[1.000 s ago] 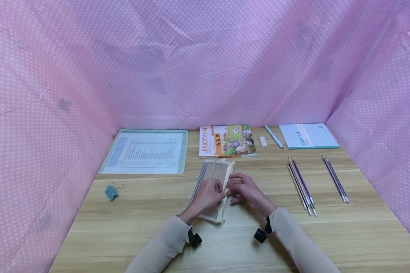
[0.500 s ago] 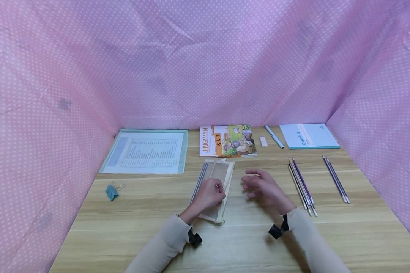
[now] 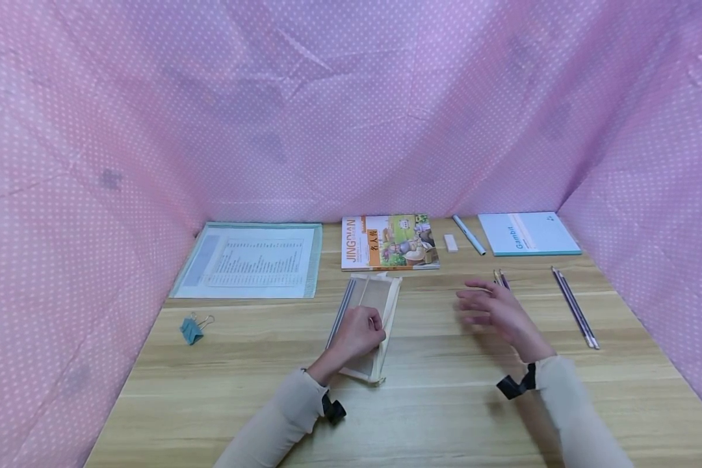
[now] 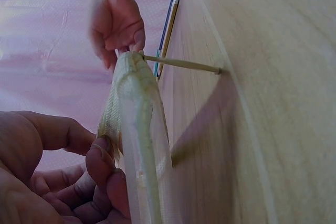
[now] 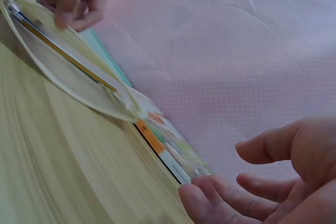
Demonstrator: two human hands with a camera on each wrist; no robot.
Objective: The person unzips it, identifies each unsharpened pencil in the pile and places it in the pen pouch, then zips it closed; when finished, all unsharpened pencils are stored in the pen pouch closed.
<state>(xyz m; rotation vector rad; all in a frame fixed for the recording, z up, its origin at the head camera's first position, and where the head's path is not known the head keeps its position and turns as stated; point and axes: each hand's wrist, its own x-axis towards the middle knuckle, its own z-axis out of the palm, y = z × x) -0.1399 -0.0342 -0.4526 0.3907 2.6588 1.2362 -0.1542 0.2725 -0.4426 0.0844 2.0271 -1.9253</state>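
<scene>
Head view: your left hand [image 3: 359,333] pinches the pencil pouch [image 3: 367,312] at mid-desk.
Your left grip is clamped on the pouch's right edge, holding it open; pencils lie inside. Your right hand [image 3: 494,309] hovers with fingers loosely apart, holding nothing, over the near pencils [image 3: 502,278] to the right on the desk [image 3: 433,416].

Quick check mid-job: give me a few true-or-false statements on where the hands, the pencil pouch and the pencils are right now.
1. The left hand grips the pencil pouch. True.
2. The right hand holds a pencil. False: it is open and holds nothing, above the nearer group of pencils.
3. The binder clip lies left of the pouch. True.
4. The eraser sits inside the pouch. False: it lies on the table beside the book.
</scene>
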